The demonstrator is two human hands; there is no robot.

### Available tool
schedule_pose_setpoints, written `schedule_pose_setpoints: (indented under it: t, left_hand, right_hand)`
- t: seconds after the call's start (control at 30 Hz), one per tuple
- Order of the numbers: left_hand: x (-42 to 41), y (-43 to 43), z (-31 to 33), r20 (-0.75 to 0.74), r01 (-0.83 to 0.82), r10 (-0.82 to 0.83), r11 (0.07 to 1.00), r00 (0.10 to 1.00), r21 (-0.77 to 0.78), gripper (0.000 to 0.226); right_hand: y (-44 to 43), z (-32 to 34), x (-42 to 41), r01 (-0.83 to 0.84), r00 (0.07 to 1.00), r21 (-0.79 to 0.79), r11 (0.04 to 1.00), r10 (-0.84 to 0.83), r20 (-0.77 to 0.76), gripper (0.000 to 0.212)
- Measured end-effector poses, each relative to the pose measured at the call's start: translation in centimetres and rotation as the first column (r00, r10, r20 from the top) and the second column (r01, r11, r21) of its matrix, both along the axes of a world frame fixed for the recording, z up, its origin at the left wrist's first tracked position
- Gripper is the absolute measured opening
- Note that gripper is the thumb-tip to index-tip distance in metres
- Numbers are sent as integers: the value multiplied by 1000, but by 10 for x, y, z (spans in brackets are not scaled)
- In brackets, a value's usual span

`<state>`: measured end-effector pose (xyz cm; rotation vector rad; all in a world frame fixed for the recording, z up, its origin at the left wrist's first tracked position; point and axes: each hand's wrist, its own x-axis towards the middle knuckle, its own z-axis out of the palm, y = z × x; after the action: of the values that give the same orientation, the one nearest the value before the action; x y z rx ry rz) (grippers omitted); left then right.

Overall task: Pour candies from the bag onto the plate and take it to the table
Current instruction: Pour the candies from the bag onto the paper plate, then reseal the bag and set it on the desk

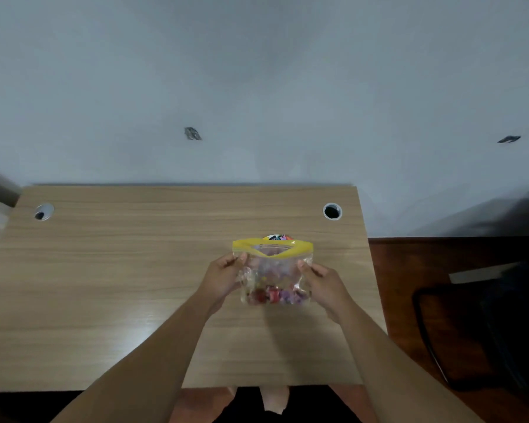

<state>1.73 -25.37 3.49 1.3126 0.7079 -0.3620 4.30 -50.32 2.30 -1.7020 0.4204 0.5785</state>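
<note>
- Both hands are up over the desk, holding a clear zip bag between them, right of the desk's middle.
- Left hand pinches the bag's left edge, fingers curled round the plastic just under the yellow zip strip.
- Right hand does the same on the right edge, thumb pressed on the near face of the bag.
- Bag is upright and the zip looks pulled open, the mouth gaping in a little arch at the top.
- Candies sit bunched in the bottom of the bag, mostly red, pink and purple wrappers, pretty blurry.
- Right behind the bag's top edge there's a sliver of a white plate with a few colourful bits on it. Most of it is hidden by the bag, so can't tell how much is on there.
- Desk is light wood grain, with a cable hole far left and another far right.
- Plain grey wall behind, dark wood floor off to the right with something black sitting on it.
</note>
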Motion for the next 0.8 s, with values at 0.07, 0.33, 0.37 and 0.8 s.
schedule_pose_setpoints:
  t: [0.07, 0.33, 0.37, 0.8]
  left_hand:
    - [5, 13, 11, 54, 21, -21, 1000, 998, 6, 14]
    - [13, 62, 58, 246, 105, -123, 991, 961, 87, 21]
    - [14, 67, 63, 256, 119, -142, 987, 956, 104, 19]
    - [6, 137, 98, 410, -17, -38, 991, 911, 131, 18]
  right_hand:
    - [6, 9, 5, -30, 999, 23, 999, 30, 20, 29]
    - [36, 53, 24, -181, 975, 109, 977, 165, 147, 29]
    - [41, 58, 27, -185, 972, 117, 976, 165, 166, 32]
    - [89, 113, 38, -356, 918, -19, 934, 353, 182, 39]
